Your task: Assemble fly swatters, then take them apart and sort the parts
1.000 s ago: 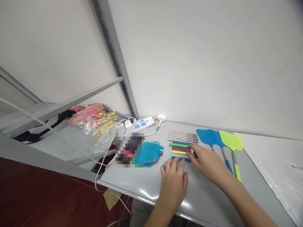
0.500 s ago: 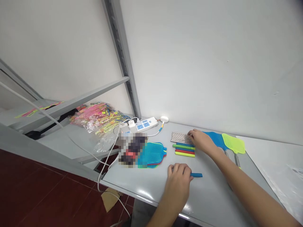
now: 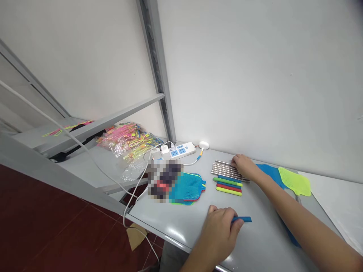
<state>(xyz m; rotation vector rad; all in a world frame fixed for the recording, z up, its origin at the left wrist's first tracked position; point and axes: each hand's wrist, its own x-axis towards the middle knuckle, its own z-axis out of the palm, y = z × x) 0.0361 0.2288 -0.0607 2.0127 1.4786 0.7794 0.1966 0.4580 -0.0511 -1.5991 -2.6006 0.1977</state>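
My left hand (image 3: 222,230) rests near the front of the grey table (image 3: 184,223), its fingers closed on a blue handle sleeve (image 3: 243,219) whose end sticks out to the right. My right hand (image 3: 244,165) reaches to the back and lies on a row of metal rods (image 3: 224,169), fingers curled over them. Just in front of the rods lies a stack of coloured sleeves (image 3: 228,185): green, blue, red and yellow.
Blue and yellow fly swatters (image 3: 293,181) lie to the right, partly under my forearm. A pile of swatter heads (image 3: 188,187) lies left of the sleeves beside a blurred object (image 3: 164,180). A power strip (image 3: 177,151), cables and a bag of coloured items (image 3: 124,141) sit behind.
My right hand moved from the coloured sleeves back to the metal rods. My left hand drew one blue sleeve away from the stack toward the table's front.
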